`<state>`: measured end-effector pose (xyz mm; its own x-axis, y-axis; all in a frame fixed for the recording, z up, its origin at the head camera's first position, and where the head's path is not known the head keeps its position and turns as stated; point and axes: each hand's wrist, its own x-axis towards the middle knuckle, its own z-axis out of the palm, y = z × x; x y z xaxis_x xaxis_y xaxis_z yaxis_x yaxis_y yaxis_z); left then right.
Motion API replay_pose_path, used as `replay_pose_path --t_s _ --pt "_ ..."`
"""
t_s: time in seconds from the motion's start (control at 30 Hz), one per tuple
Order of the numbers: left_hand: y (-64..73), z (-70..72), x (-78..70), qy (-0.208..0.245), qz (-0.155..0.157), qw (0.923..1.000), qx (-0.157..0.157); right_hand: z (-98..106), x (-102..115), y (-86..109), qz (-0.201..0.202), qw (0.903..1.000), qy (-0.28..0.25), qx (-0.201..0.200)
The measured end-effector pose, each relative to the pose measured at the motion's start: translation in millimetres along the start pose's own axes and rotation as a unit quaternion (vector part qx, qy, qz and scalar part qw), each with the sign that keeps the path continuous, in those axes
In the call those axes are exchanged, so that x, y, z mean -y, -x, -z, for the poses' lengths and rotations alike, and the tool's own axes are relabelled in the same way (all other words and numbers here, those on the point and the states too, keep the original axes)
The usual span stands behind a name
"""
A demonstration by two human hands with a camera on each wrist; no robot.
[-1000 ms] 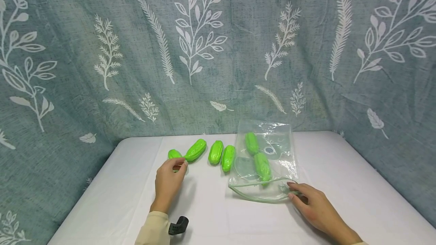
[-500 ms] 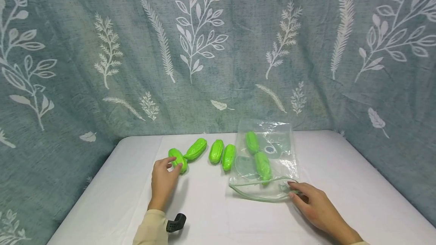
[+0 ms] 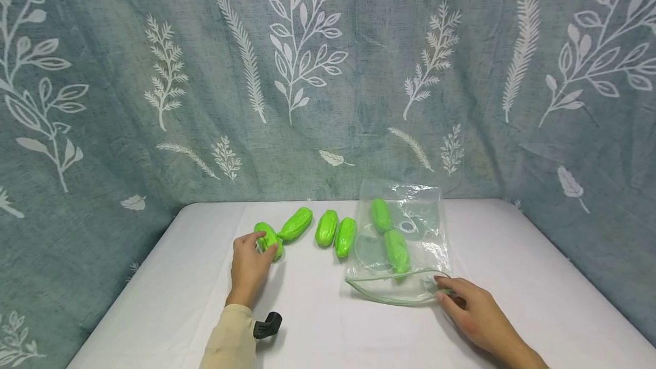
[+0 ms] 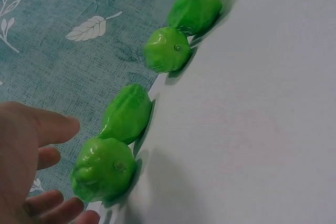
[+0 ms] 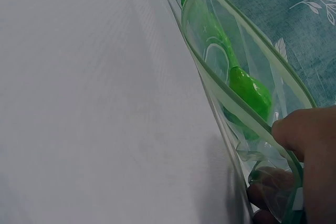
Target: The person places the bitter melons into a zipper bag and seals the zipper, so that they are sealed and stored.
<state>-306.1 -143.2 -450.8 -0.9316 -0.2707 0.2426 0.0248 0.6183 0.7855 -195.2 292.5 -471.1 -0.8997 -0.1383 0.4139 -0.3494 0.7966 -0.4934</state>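
Observation:
At the left of the head view, my left hand (image 3: 251, 266) has thumb and fingers spread around the near end of a glossy green cucumber (image 3: 265, 234). In the left wrist view this cucumber (image 4: 107, 171) lies on the cloth beside the fingertips, its end touching a second cucumber (image 4: 126, 114). My right hand (image 3: 476, 312) pinches the right edge of the mouth of a clear plastic bag (image 3: 427, 244) with a pale green rim. The bag lies flat with its mouth held apart, and two cucumbers (image 3: 397, 252) lie end to end inside.
Two more cucumbers (image 3: 326, 228) lie side by side between the left group and the bag. A white cloth (image 3: 318, 323) covers the table, and a patterned blue-green curtain (image 3: 359, 84) hangs behind it and at both sides.
My left hand drew back left from the cucumber, then came slightly right again over it. That cucumber shows more fully now. The right hand and the bag stay put.

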Motion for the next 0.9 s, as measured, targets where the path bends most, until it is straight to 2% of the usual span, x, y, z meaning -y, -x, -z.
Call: replay_pose_path --t_s 0.27,0.57,0.9 --pt "-6.3 -4.1 -1.5 -0.024 0.021 0.9993 0.019 1.4 0.0 -0.3 -0.004 1.0 0.007 -0.001" --pt "-6.6 -5.0 2.6 -0.037 0.019 0.9987 0.03 0.3 -3.3 0.7 0.002 0.9999 0.012 -0.001" --pt "-7.6 -7.0 1.5 -0.058 0.034 0.9966 0.046 -0.7 -3.1 1.9 0.012 0.9998 0.008 -0.01"
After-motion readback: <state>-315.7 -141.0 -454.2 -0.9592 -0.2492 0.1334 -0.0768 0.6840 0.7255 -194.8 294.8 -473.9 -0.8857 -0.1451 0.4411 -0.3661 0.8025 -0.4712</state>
